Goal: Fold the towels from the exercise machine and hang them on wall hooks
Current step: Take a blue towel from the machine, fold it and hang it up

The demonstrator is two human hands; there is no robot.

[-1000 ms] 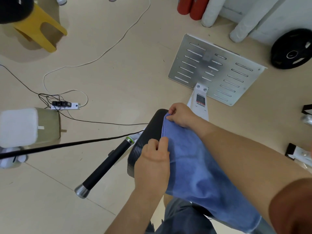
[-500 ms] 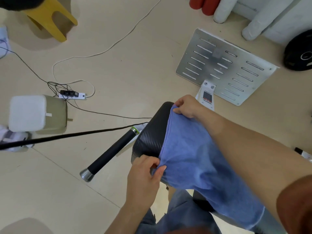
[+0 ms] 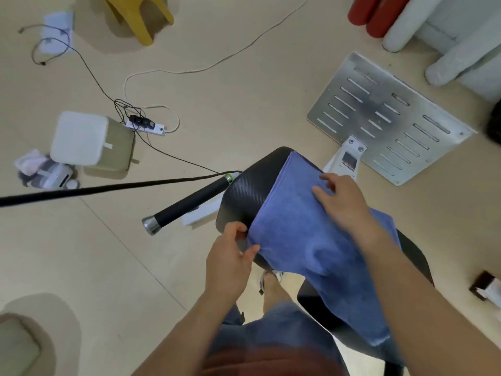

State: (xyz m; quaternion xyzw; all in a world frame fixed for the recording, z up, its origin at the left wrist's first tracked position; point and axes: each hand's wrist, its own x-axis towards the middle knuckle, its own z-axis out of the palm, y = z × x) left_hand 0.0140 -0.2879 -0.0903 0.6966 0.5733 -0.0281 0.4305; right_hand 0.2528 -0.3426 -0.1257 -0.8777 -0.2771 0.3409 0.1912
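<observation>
The left hand (image 3: 230,256) pinches the near-left edge of the blue towel (image 3: 303,240) to keep it taut, while the right hand (image 3: 341,199), fingers spread, presses it flat on the black seat (image 3: 249,191).

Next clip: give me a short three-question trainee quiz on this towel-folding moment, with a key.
1. The blue terry towel lies over: A a wall hook; B the black padded machine seat; C a wooden table.
2. True or false: the right hand is off the towel.
3. Fill in: the ___ hand pinches the towel's side edge.
Key: 1 B. 2 False, it rests flat on the towel. 3 the left hand.
</observation>
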